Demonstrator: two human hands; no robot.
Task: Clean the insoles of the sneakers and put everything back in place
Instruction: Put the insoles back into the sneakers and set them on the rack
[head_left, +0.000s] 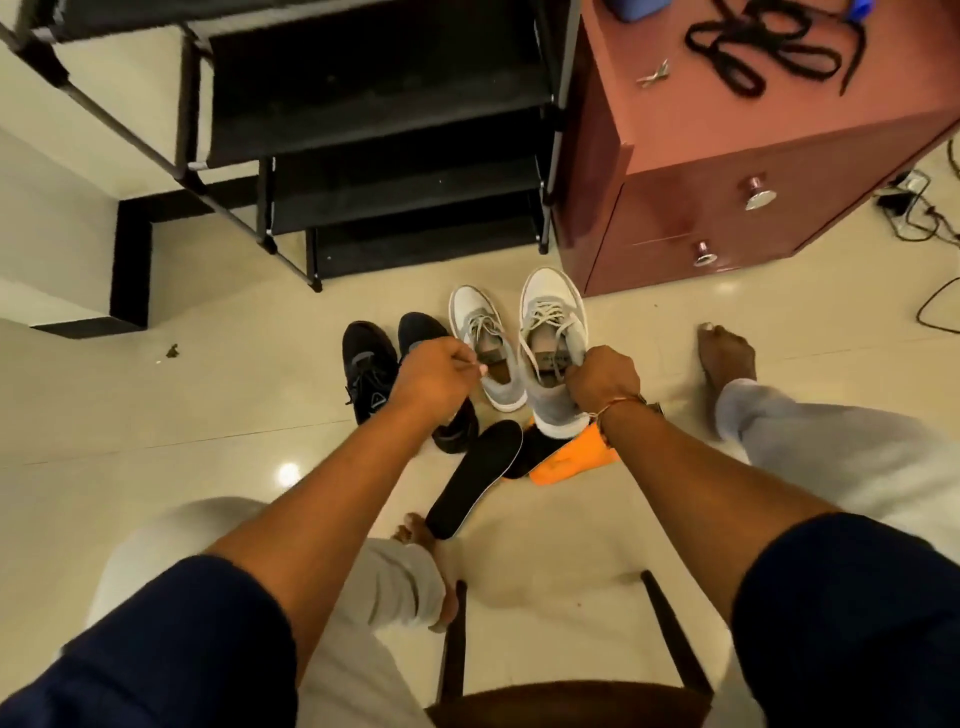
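Sneaker (551, 317) (grey, laced) gripped at its opening by right hand (602, 383).

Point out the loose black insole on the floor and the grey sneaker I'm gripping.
black insole (475, 480): head view, middle of its top face.
gripped grey sneaker (551, 299): head view, its toe cap.

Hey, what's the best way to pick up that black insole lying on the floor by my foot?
Pinch the black insole at its near end, coming from your side. It lies flat and thin, so thumb and finger over the edge should work best; its far end is crowded by a black sneaker and the orange cloth.
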